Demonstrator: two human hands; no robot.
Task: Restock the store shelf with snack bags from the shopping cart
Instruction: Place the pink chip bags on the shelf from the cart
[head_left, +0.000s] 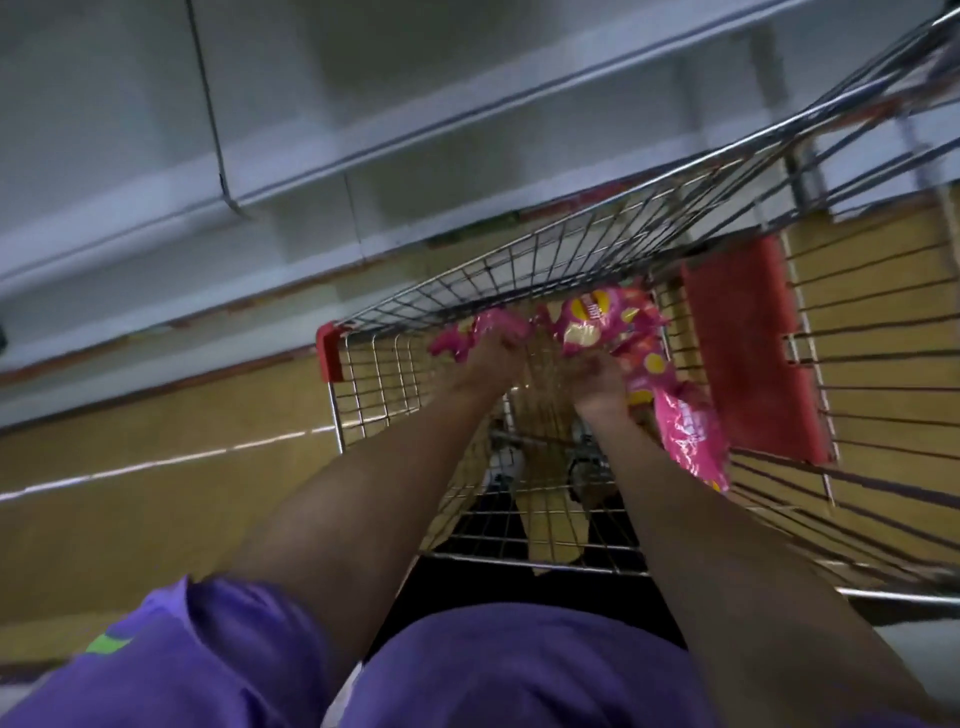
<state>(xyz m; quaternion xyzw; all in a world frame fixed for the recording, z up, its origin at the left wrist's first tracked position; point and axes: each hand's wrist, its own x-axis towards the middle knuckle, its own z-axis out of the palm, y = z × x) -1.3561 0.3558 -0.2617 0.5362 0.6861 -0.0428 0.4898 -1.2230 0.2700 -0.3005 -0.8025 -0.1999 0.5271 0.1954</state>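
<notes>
I look down on a tan floor (156, 519) with a pale stripe across it, and white metal shelves (363, 150) run along the far side of the cart (519, 280). The cart is a wire basket with chrome rods in a grid, a red corner cap at its far left and a red plastic flap (748, 348) on its right. Both my arms reach into it. My left hand (493, 358) is curled round a crumpled pink bag (483, 332) near the far wall of the cart. My right hand (597, 379) grips another pink bag (597, 322), glossy foil with yellow chip prints, just right of the first. A third bag (691, 441) lies against the flap, touching my right wrist. Everything is motion-blurred.
</notes>
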